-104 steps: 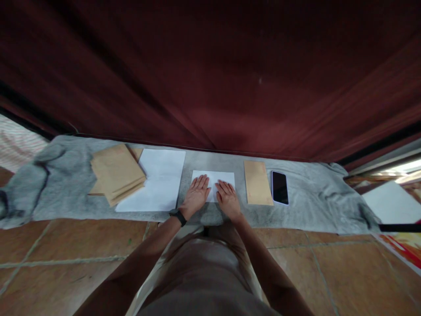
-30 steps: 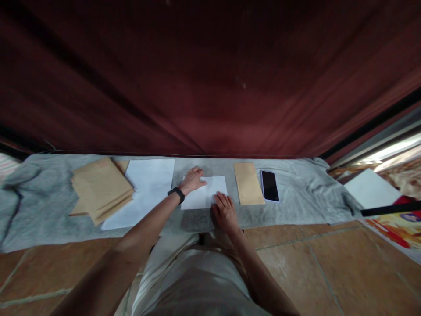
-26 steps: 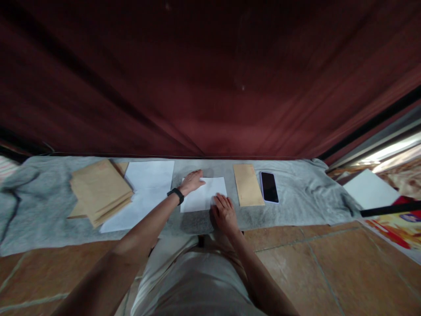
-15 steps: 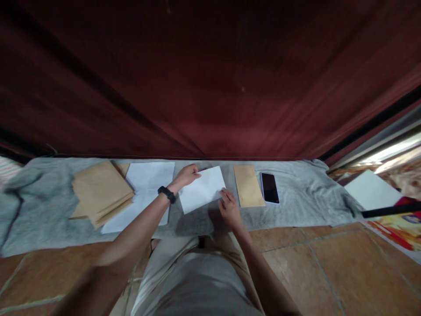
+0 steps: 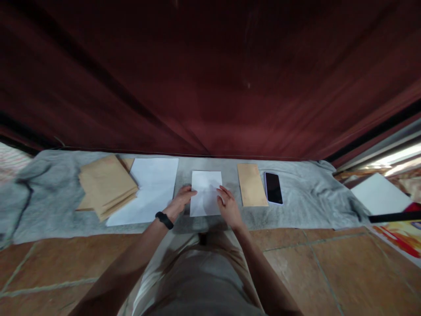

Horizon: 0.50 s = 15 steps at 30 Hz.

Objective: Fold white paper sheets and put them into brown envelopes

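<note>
A folded white paper (image 5: 206,192) lies upright on the grey cloth (image 5: 55,184) in front of me. My left hand (image 5: 179,202), with a black wristband, grips its left edge. My right hand (image 5: 227,206) touches its right edge with the fingertips. To the left lie a larger white sheet (image 5: 148,189) and a stack of brown envelopes (image 5: 105,184). A single brown envelope (image 5: 251,190) lies just right of my right hand.
A black phone (image 5: 273,188) lies right of the single envelope. A dark red curtain (image 5: 210,79) hangs behind the cloth. Brown floor tiles (image 5: 345,267) lie in front. A white sheet (image 5: 379,195) and colourful printed paper (image 5: 404,232) sit at far right.
The folded paper was lifted off the cloth, turned from lying wide to lying tall, and set down again. My left hand came back from its far corner to its left edge.
</note>
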### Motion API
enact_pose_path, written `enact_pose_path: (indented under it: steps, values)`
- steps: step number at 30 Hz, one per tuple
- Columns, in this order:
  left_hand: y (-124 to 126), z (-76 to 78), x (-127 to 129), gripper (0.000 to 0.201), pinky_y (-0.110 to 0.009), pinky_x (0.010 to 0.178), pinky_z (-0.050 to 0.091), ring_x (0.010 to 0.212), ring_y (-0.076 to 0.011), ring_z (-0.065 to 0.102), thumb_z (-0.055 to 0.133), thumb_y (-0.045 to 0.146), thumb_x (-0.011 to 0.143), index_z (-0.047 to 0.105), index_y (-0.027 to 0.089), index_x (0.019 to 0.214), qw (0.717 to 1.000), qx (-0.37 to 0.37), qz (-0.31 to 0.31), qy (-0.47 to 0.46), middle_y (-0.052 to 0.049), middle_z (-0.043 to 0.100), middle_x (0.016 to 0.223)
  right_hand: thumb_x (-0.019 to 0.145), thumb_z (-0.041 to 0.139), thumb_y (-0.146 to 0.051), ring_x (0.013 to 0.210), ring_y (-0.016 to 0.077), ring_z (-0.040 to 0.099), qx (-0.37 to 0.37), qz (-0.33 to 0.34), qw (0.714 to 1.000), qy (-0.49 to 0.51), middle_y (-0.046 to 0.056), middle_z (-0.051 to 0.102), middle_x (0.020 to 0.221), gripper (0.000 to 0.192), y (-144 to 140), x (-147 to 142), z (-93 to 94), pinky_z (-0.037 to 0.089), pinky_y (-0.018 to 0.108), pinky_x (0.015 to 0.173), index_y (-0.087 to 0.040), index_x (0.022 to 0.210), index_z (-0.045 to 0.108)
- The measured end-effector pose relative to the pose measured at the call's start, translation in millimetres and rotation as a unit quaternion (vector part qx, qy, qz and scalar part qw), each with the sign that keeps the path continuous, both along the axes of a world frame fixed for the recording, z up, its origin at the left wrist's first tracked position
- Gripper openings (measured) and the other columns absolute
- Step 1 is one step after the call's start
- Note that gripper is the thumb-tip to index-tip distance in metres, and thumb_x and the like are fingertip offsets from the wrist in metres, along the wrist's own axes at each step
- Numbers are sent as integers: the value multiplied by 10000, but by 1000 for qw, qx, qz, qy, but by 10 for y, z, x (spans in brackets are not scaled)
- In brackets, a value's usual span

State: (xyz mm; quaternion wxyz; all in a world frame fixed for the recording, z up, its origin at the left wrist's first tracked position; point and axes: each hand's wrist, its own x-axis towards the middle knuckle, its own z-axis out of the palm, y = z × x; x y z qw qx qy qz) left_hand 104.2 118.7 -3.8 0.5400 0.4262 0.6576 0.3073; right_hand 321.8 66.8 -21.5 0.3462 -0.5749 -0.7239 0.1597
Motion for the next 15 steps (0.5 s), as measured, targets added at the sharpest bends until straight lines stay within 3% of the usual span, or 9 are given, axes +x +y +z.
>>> enact_pose_path:
  steps: [7,15]
  values:
    - [-28,42,-26,307,-291,598,500,683,-207,673,718,354,591,656,155,817,998,-41,-7,-45,-38,703,734,1016,498,-227,1434,251,475,7,57,991,-117,117,542,1526,420,9,-397,-94,409,440,1200,-170,1420,596]
    - [-56,-5,-8,202,-263,560,464,665,-189,647,672,292,639,639,157,786,999,-31,7,-8,-19,666,704,1050,478,-299,1481,249,412,14,61,984,-166,114,502,1563,426,-96,-376,-187,355,458,1227,-173,1450,552]
